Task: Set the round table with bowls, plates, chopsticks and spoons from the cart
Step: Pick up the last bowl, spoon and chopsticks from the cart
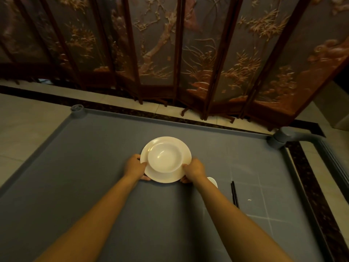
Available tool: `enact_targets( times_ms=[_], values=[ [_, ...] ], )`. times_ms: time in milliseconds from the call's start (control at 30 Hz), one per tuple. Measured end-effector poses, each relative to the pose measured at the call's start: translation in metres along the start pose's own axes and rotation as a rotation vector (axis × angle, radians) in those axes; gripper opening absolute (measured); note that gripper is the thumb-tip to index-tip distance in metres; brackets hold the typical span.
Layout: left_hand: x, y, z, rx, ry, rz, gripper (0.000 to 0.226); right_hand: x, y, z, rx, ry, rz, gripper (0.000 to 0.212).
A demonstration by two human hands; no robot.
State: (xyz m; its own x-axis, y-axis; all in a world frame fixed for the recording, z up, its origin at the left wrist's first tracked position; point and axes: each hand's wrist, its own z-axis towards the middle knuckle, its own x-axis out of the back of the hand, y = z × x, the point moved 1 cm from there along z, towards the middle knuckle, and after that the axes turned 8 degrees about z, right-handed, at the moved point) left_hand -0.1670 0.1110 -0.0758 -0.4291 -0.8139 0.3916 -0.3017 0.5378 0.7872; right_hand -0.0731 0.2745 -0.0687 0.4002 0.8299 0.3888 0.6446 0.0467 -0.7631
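Both bare forearms reach forward from the near edge of the grey flat cart top (85,157) and slant inward, so that the wrists end near each other over its middle, with the backs of both hands turned up. The left hand (135,166) grips the left rim of a round white plate (166,178), thumb laid on top and fingers curled beneath, their tips showing under the near rim. The right hand (194,170) grips the opposite rim in the same way, thumb on top and fingers tucked under, each wrist straight in line with its forearm.
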Motion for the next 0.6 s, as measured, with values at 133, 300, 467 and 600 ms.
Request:
enact_targets(
  times_ms=[133, 300, 467, 600],
  values=[
    [0.004, 0.0, -0.001, 0.007, -0.017, 0.006, 0.017, 0.001, 0.001, -0.009, 0.035, 0.003, 0.077, 0.019],
    [0.007, 0.005, -0.01, -0.017, -0.062, -0.008, 0.019, 0.007, 0.0, -0.023, 0.07, 0.022, 0.147, 0.022],
    [0.014, 0.015, -0.03, -0.048, -0.189, -0.235, 0.023, 0.025, -0.009, -0.044, 0.171, 0.025, 0.295, 0.014],
    [0.012, 0.021, -0.047, -0.063, -0.392, -0.327, 0.03, 0.041, -0.011, -0.064, 0.216, -0.001, 0.303, 0.012]
  ],
)
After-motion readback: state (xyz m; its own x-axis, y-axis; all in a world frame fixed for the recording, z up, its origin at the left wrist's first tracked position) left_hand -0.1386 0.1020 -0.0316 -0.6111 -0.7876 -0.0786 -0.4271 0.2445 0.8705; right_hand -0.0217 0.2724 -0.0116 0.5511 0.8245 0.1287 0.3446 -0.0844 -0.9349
